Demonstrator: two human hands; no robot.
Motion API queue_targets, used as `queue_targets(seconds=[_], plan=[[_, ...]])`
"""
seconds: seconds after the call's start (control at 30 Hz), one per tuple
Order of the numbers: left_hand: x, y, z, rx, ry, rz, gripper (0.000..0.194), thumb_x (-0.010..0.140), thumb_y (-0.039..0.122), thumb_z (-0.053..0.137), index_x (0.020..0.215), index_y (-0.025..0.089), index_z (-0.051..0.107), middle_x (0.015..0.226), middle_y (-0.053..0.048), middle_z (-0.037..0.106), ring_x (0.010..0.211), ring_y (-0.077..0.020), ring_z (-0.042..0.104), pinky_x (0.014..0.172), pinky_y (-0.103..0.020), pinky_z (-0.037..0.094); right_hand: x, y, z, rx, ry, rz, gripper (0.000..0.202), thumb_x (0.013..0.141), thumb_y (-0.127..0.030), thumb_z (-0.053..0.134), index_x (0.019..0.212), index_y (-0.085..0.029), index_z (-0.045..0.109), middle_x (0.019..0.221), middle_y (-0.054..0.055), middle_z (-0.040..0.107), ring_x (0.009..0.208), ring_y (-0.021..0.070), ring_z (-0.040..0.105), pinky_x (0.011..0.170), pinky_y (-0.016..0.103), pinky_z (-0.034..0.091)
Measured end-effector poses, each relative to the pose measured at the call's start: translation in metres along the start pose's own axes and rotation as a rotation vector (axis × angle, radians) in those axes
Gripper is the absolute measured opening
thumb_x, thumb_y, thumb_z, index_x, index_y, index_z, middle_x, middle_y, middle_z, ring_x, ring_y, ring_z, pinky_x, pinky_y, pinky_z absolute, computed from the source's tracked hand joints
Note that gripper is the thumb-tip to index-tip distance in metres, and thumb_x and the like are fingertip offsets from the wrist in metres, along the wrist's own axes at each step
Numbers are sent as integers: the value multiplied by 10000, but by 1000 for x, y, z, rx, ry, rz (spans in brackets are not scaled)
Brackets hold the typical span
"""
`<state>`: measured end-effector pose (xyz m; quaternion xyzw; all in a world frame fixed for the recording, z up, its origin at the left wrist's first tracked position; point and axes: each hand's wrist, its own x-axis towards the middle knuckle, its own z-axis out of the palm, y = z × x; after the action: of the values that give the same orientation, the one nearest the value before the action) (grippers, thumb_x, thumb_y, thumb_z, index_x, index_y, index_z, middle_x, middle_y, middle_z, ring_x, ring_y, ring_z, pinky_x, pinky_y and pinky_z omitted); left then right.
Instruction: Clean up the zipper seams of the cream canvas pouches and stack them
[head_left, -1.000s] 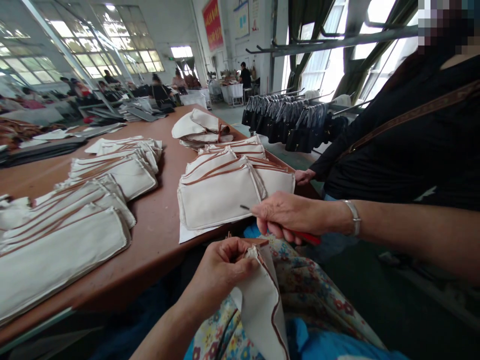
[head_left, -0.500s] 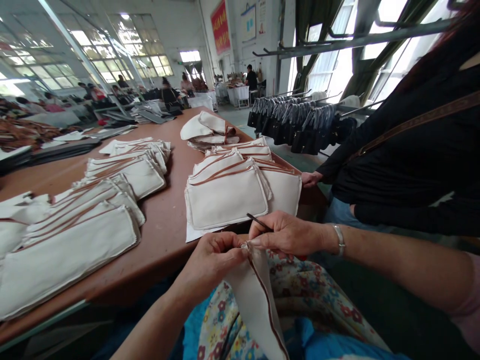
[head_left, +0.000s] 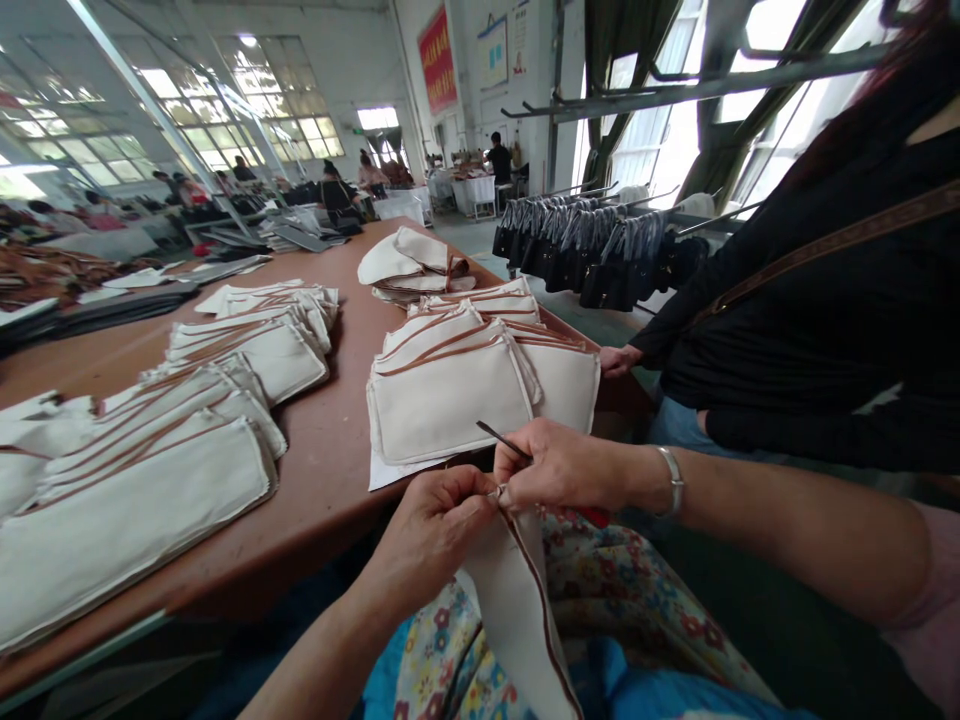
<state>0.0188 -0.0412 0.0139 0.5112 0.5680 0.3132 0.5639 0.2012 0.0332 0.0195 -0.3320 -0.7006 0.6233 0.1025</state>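
My L hand [head_left: 435, 515] pinches white pouch [head_left: 514, 610] tight by top end, over floral cloth [head_left: 615, 570]. R hand [head_left: 559, 465] curled round dark-tipped tool [head_left: 504, 441], thumb at same end. Pouch stacks [head_left: 450, 395] on table [head_left: 322, 440], nr.

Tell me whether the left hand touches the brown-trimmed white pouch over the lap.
Touching: the head view shows the left hand pinching the white pouch at its top end.

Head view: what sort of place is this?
Likely a bag-making workshop: stacks of cream pouches on a brown table, what look like black bags hanging in a row, and people in the background.
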Motion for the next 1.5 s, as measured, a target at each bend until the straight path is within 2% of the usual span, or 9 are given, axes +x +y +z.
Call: queue_targets(seconds=[0.2, 0.3, 0.5, 0.77, 0.9, 1.17, 1.3, 1.4, 1.5], plan=[[4, -5, 6, -279, -32, -48, 157, 722, 284, 651, 672, 144, 601, 596, 15, 551, 523, -102, 446, 509, -211, 294, 5, 4, 0, 228, -66, 115, 114, 631, -183, 564, 744, -175, 551, 462, -86, 504, 324, 73, 424, 288, 150, 353], [6, -7, 2, -224, -71, -12, 184, 750, 306, 649, 677, 142, 613, 602, 9, 563, 536, -106, 453, 515, -214, 292, 5, 5, -2, 294, -99, 137, 143, 626, -177, 576, 768, -174, 566, 439, -89, 510, 311, 70, 415, 286, 142, 357], [8, 2, -4, 57, 25, 55, 218, 729, 334, 683, 666, 126, 685, 611, -7, 592, 562, -124, 468, 516, -222, 305, 5, 2, -2, 175, -83, 92, 79, 658, -186, 567, 734, -173, 550, 450, -88, 494, 313, 72, 432, 280, 140, 337], [10, -7, 7, -372, 2, -93, 95, 651, 213, 641, 597, 137, 619, 506, 34, 508, 426, -80, 366, 427, -213, 267, -4, 8, -8, 130, -137, -46, 106, 765, -223, 599, 847, -161, 572, 576, -74, 516, 381, 46, 430, 344, 129, 329], [9, -6, 4, -255, 8, -52, 121, 682, 248, 659, 645, 133, 653, 551, 20, 549, 475, -94, 430, 461, -210, 279, -2, 7, -13, 23, -112, -65, 214, 798, -332, 653, 880, -143, 597, 619, -57, 529, 455, 49, 432, 407, 138, 328], [7, -6, -3, -111, -84, -59, 285, 728, 394, 740, 729, 113, 691, 604, 14, 561, 521, -86, 401, 512, -209, 261, -2, 2, -3, -108, 29, -76, 110, 748, -203, 628, 821, -126, 655, 579, -57, 530, 472, 58, 423, 421, 160, 298], [6, -11, 0, -219, -105, -84, 236, 724, 314, 739, 654, 116, 632, 572, 28, 520, 504, -71, 374, 502, -203, 240, -6, 9, 3, -149, 91, -243, 101, 775, -164, 618, 842, -123, 682, 697, -11, 633, 598, 91, 524, 532, 179, 390], [2, -13, 2, -311, -138, -118, 143, 723, 239, 700, 684, 112, 646, 579, 22, 535, 479, -65, 385, 483, -198, 245, -11, 17, 5, -285, 113, -489, 116, 856, -181, 576, 882, -130, 677, 793, 38, 674, 719, 129, 601, 666, 219, 452], [-4, -13, 3, -448, -133, -115, 159, 727, 242, 674, 647, 111, 633, 563, 15, 527, 461, -67, 391, 458, -199, 259, -16, 27, 4, -543, 112, -773, 161, 906, -181, 510, 928, -143, 665, 808, 62, 650, 726, 143, 588, 665, 238, 431]])
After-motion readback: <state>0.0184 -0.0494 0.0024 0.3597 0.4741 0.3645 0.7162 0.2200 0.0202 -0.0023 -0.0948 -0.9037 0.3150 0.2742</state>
